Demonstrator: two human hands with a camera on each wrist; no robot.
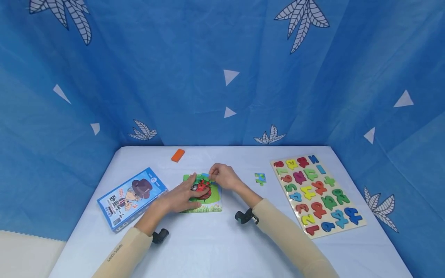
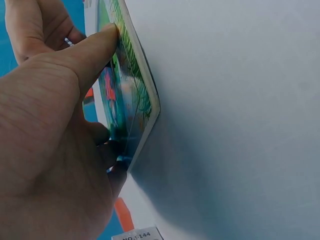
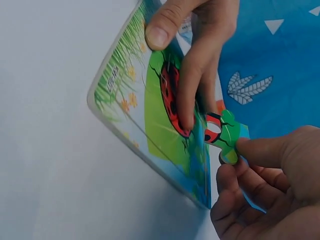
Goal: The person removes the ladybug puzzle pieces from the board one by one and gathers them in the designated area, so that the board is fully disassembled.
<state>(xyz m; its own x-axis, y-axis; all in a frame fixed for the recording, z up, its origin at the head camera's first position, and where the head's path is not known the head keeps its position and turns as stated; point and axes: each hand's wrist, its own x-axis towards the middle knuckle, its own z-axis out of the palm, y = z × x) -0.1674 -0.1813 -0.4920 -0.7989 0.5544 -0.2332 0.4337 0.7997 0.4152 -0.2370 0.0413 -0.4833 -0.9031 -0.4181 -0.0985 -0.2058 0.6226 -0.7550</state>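
Observation:
A ladybug jigsaw board [image 1: 216, 205] lies on the table in front of me, with grass along its near edge. My left hand [image 1: 179, 197] rests on its left side with fingers spread. In the right wrist view, the left thumb [image 3: 157, 36] presses on the grassy edge and another finger touches the ladybug picture [image 3: 170, 92]. My right hand [image 1: 225, 177] is at the board's far right corner. Between thumb and fingers it pinches a jigsaw piece [image 3: 227, 132], green with a red and black ladybug part, held up close over the board.
Another jigsaw piece [image 1: 260, 178] lies to the right of the board. Farther right is a wooden number board [image 1: 316, 195] with colourful pieces. To the left sits a blue box [image 1: 132, 199] with a cartoon figure, and an orange block [image 1: 178, 155] lies toward the back.

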